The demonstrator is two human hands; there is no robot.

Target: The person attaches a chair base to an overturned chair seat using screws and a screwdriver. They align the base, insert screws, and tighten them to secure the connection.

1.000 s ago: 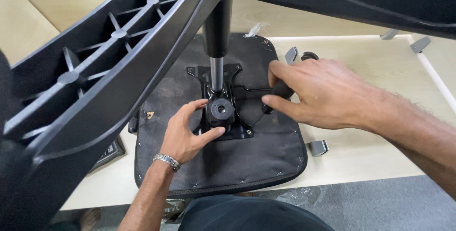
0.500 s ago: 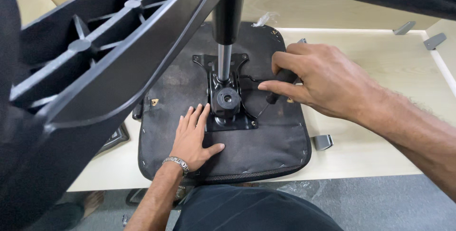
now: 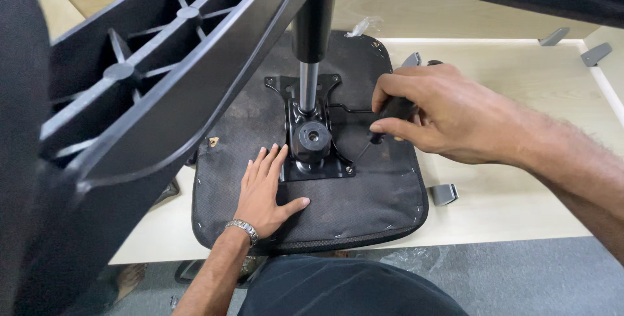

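Seat cushion (image 3: 364, 205), black and turned underside up, lies on a pale wooden counter (image 3: 507, 205) in the middle of the view, its near edge hanging a little over the counter's front. At 6 o'clock, closest to the viewer, a dark clothed lap (image 3: 344, 290) fills the bottom edge, with grey floor (image 3: 520, 277) to its right. Just beyond it, the left hand (image 3: 266, 189) rests flat on the cushion with fingers spread and straight, holding nothing; a metal bracelet (image 3: 242, 230) circles its wrist. Directly past the fingertips, toward 12 o'clock, a black metal plate (image 3: 325, 166) is fixed to the cushion, with a round black knob-like socket (image 3: 312, 137) on it and a shiny metal column (image 3: 307, 85) rising toward the camera. At 3 o'clock the right hand (image 3: 442, 111) is curled closed around a black handle (image 3: 396, 109); a thin dark shaft runs from it down toward the plate. A small grey bracket (image 3: 444, 194) lies on the counter just beside the cushion's right edge. Two more grey brackets (image 3: 575, 44) lie at 1 o'clock, well apart. A large black ribbed chair base (image 3: 162, 82) crosses the view from 9 to 12 o'clock, very close to the camera.
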